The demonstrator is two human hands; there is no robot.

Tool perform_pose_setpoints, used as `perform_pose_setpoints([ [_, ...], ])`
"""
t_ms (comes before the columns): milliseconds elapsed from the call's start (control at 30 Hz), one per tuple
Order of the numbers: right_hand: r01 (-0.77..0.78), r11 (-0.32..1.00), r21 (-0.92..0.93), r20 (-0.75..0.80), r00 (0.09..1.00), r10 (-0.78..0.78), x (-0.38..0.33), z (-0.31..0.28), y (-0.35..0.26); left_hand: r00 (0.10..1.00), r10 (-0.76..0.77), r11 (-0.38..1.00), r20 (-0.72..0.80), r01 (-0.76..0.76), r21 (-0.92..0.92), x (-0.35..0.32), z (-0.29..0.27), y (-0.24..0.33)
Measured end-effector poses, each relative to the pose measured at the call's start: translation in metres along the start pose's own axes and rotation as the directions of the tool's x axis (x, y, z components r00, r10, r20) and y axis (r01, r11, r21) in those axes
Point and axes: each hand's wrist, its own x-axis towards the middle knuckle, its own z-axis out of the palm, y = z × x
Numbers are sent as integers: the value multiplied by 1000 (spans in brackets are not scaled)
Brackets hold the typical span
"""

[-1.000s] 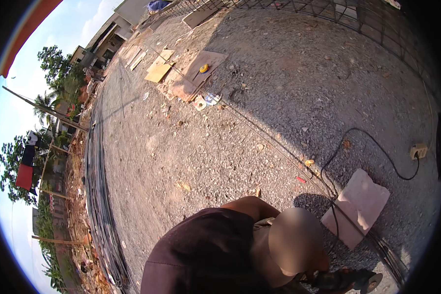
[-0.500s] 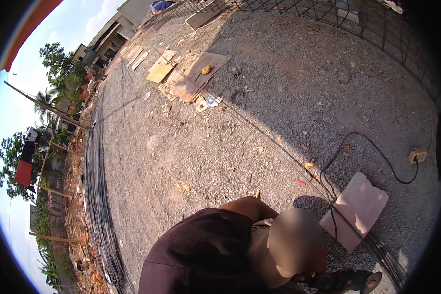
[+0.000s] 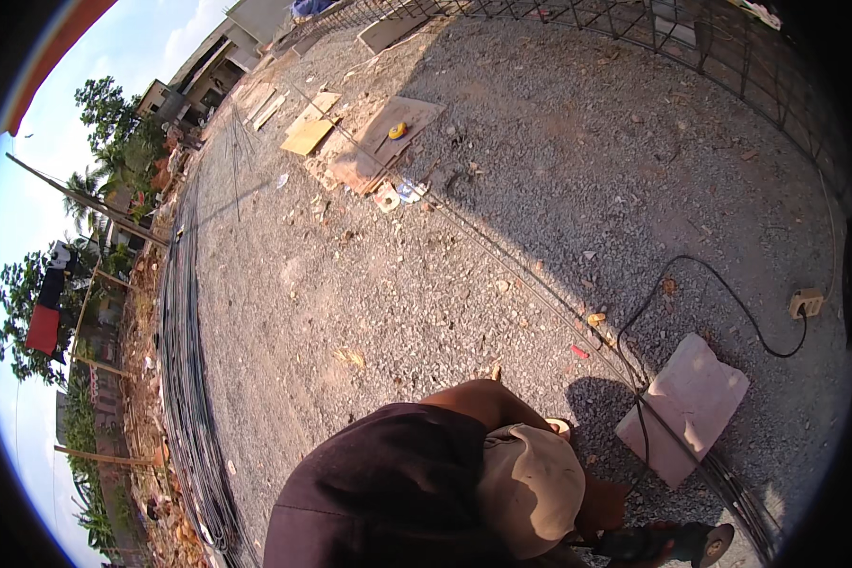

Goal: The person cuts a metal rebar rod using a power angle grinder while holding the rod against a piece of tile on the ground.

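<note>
Neither my left hand nor my right hand is in view. At the bottom, a co-worker in a dark shirt [image 3: 379, 483] and a beige cap [image 3: 535, 488] bends low over the gravel. An angle grinder [image 3: 634, 543] with a round disc [image 3: 718, 545] lies at this person's hands, which are mostly hidden in shadow. Just beyond the disc runs a bundle of thin steel bars [image 3: 740, 497]. These bars cross a pinkish board [image 3: 696, 388] on the ground. Whether the disc touches them I cannot tell.
A black cable [image 3: 729, 284] loops from the bars to a beige socket block [image 3: 806, 302]. Farther off, a yellow tape measure [image 3: 398, 131] rests on a wooden sheet [image 3: 417, 114]. Long bars [image 3: 182, 379] line the left; a rebar cage [image 3: 701, 57] stands at upper right.
The co-worker's head has tipped down, so the top of the beige cap now faces up. The grinder has shifted very slightly to the left. The bars and board look the same.
</note>
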Motion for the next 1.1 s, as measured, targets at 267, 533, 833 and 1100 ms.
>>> perform_pose_setpoints([
  [267,-8,1000,-13,18,1000,8,9,-6,5,997,12,999,-76,-9,44,29,-24,-5],
  [533,-18,1000,-25,34,999,19,15,-10,6,999,37,999,-36,-36,30,59,-9,-12],
  [833,-22,999,-30,32,999,23,17,-16,9,997,73,996,11,-74,41,78,0,-16],
  [1100,-24,999,-28,27,999,25,23,-20,7,989,145,985,18,-147,96,105,-7,-15],
])
